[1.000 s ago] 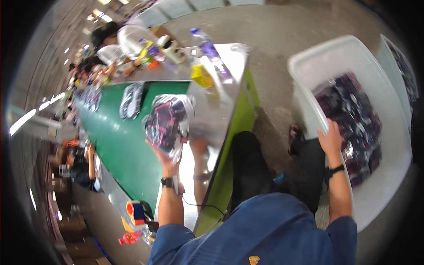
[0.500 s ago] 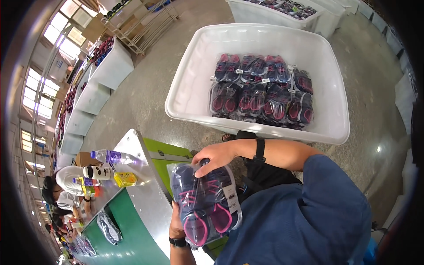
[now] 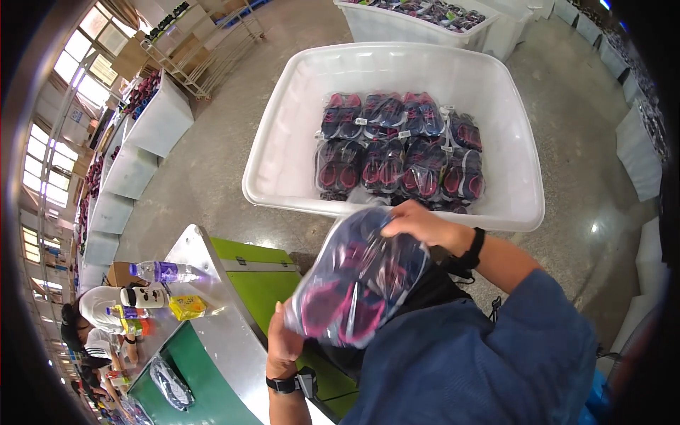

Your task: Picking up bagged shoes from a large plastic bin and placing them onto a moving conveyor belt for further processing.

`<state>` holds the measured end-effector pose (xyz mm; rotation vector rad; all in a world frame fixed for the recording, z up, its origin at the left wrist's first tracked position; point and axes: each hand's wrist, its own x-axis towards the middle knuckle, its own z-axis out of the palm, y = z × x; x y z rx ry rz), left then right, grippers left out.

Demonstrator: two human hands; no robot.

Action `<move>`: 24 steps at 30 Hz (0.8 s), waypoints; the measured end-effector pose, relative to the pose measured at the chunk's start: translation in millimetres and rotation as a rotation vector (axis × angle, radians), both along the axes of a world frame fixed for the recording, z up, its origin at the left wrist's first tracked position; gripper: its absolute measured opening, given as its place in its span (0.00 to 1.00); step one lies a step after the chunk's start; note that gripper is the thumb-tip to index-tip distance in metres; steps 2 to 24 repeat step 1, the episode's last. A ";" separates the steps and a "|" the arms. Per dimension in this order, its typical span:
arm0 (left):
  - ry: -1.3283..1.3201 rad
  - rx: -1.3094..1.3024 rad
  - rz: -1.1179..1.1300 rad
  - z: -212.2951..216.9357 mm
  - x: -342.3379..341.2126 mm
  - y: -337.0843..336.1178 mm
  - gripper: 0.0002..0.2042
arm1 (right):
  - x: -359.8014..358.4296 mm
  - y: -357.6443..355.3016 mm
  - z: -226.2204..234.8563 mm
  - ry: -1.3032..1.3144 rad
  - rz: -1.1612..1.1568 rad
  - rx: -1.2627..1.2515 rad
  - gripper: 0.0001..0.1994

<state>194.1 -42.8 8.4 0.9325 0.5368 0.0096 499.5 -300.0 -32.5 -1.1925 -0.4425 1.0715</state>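
A pair of navy sneakers with pink linings, sealed in a clear plastic bag, is held up between my two hands, slightly blurred. My left hand grips the bag's near left edge. At the far right edge, my right hand pinches the bag with its thumb on top. Just beyond the bag stands a large white plastic bin. Inside it, similar bagged sneakers lie in rows, piled toward the near right part.
To the left, a metal-edged table with a green surface bears bottles, a yellow carton and another clear bag. People sit farther along it. White bins of shoes line the far left; another filled bin stands behind.
The bagged sneakers have moved right and away from me, toward the bin, and tilted. My right hand has shifted to the bag's far right edge. The view has shifted a little.
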 end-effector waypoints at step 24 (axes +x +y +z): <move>-0.002 -0.014 0.002 -4.8 2.0 -3.6 0.36 | 11.4 -17.3 10.2 -0.025 -0.059 0.055 0.16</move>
